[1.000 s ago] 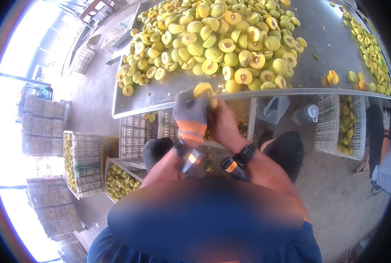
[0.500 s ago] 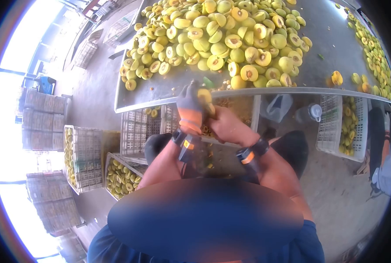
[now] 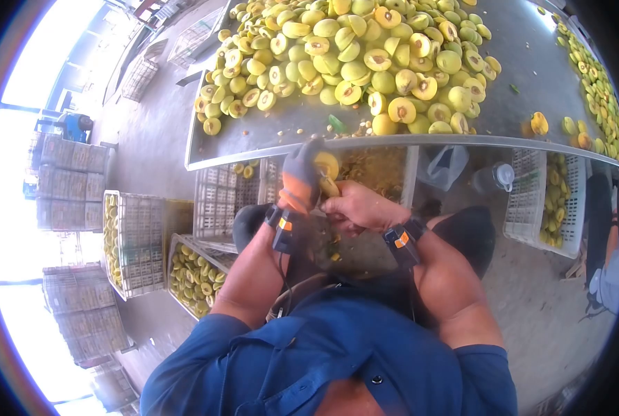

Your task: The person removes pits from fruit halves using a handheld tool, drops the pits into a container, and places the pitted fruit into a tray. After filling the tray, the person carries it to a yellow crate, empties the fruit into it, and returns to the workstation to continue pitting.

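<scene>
My left hand (image 3: 301, 172), in a grey and orange glove, is closed around a yellow peach half (image 3: 327, 163) just in front of the table's near edge. My bare right hand (image 3: 365, 206) is closed right beside it, its fingers by a second yellow piece (image 3: 329, 186) below the half. Whatever the right fingers grip is hidden. Beyond both hands, a large heap of greenish-yellow peach halves (image 3: 351, 69), several showing brown pits or hollows, lies on the metal table (image 3: 281, 125).
Beneath the table edge stand a crate (image 3: 216, 201) and a bin (image 3: 410, 177) of brown bits. Fruit-filled crates stand at left (image 3: 143, 243) and right (image 3: 566, 229). A plastic bag (image 3: 448, 166) and a jug (image 3: 496, 178) hang or stand under the table. Another person's arm (image 3: 611, 239) shows far right.
Both hands have drawn slightly back toward my body, with the peach half still in the left. The view has shifted a little, and the heap looks unchanged.
</scene>
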A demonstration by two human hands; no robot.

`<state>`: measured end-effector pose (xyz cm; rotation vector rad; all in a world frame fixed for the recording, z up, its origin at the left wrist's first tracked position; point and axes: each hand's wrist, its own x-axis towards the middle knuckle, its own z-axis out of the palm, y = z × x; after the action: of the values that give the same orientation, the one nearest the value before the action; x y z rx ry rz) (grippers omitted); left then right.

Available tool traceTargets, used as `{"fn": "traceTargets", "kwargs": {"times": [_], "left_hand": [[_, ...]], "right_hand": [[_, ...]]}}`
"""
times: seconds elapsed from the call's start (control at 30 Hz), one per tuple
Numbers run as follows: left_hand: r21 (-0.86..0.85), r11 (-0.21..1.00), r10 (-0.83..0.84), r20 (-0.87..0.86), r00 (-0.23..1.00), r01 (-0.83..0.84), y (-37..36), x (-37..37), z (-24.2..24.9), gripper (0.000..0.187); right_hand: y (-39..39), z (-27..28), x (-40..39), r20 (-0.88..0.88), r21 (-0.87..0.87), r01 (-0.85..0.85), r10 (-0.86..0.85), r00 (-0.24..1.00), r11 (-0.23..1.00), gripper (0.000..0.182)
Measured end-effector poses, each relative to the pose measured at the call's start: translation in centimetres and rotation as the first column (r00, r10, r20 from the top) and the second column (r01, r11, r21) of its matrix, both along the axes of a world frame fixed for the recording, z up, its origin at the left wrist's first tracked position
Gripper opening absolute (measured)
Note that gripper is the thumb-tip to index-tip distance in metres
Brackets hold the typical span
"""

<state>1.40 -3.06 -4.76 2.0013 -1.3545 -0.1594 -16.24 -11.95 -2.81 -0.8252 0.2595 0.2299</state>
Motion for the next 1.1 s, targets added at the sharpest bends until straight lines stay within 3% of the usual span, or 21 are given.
{"fn": "traceTargets", "kwargs": {"times": [0.07,0.17,0.27,0.33,0.37,0.4,0.5,0.53,0.57,0.63,0.67,0.77,0.83,0.9,0.97,1.03,1.1], "left_hand": [[-0.005,1.0,0.022,-0.195,0.98,-0.024,0.3,0.4,-1.2,0.043],[-0.028,0.994,-0.103,-0.038,0.994,0.102,1.2,0.3,0.2,0.038],[-0.029,1.0,0.005,0.215,0.977,0.001,1.7,2.0,-0.3,0.031],[-0.151,0.966,0.21,-0.007,0.978,-0.209,2.9,5.8,-2.9,0.027],[-0.175,0.915,0.283,-0.364,0.887,-0.364,3.3,6.8,-1.4,0.027],[-0.131,0.85,0.3,-0.676,0.673,-0.51,4.3,8.1,0.2,0.028],[0.012,0.808,0.57,-0.272,0.775,-0.59,9.7,13.7,1.6,0.024],[-0.029,0.814,0.575,0.175,0.799,-0.58,12.6,15.7,0.8,0.028],[0.149,0.664,0.743,-0.019,0.669,-0.733,13.1,15.9,2.4,0.033],[0.194,0.586,0.733,0.287,0.617,-0.787,15.5,17.4,1.8,0.033],[0.155,0.619,0.731,0.244,0.637,-0.77,15.8,17.7,1.5,0.032],[0.061,0.739,0.67,0.042,0.741,-0.671,14.1,16.9,0.9,0.031],[0.012,0.833,0.546,-0.174,0.819,-0.553,10.0,15.3,0.8,0.032],[0.023,0.883,0.458,-0.257,0.851,-0.468,5.1,12.3,2.0,0.03],[0.004,0.945,0.32,-0.239,0.917,-0.328,0.6,11.3,0.9,0.033],[0.029,0.973,0.23,-0.107,0.967,-0.228,-4.1,9.3,1.5,0.035],[0.17,0.966,0.227,-0.211,0.951,-0.193,-8.2,8.0,2.3,0.038]], "right_hand": [[0.6,0.6,-0.2,-0.029,0.086,-0.011,0.014,0.999,0.996,0.006],[1.2,1.0,-0.3,0.002,0.051,-0.028,0.028,1.0,0.998,0.006],[1.5,0.8,-0.9,0.065,-0.089,-0.032,0.038,0.997,0.995,0.007],[1.1,0.5,-1.0,0.062,-0.193,-0.009,0.021,0.998,0.981,0.008],[0.8,0.1,-1.1,0.038,-0.241,0.013,-0.004,0.999,0.97,0.009],[0.8,-0.6,-1.4,0.011,-0.282,0.033,-0.031,0.999,0.959,0.01],[0.5,-8.4,0.3,-0.382,-0.696,-0.11,-0.236,0.893,0.71,0.024],[0.3,-8.3,0.0,-0.32,-0.602,-0.067,-0.163,0.933,0.796,0.037],[0.3,-7.7,-0.3,-0.263,-0.617,-0.016,-0.188,0.946,0.787,0.037],[0.3,-5.3,-0.7,-0.14,-0.633,0.101,-0.242,0.96,0.768,0.036],[0.1,-4.5,-0.6,-0.097,-0.714,0.096,-0.235,0.967,0.694,0.037],[1.1,-4.9,0.1,0.234,-0.863,0.379,-0.403,0.885,0.332,0.037],[0.8,-3.2,0.1,0.222,-0.855,0.389,-0.436,0.872,0.343,0.036],[0.5,-2.0,0.3,0.234,-0.852,0.41,-0.465,0.854,0.326,0.034],[0.2,-1.9,0.3,0.265,-0.855,0.436,-0.486,0.833,0.28,0.03],[-0.2,-1.7,0.4,0.308,-0.83,0.491,-0.517,0.799,0.264,0.028],[-0.4,-1.5,0.5,0.322,-0.818,0.52,-0.551,0.769,0.247,0.027]]}}
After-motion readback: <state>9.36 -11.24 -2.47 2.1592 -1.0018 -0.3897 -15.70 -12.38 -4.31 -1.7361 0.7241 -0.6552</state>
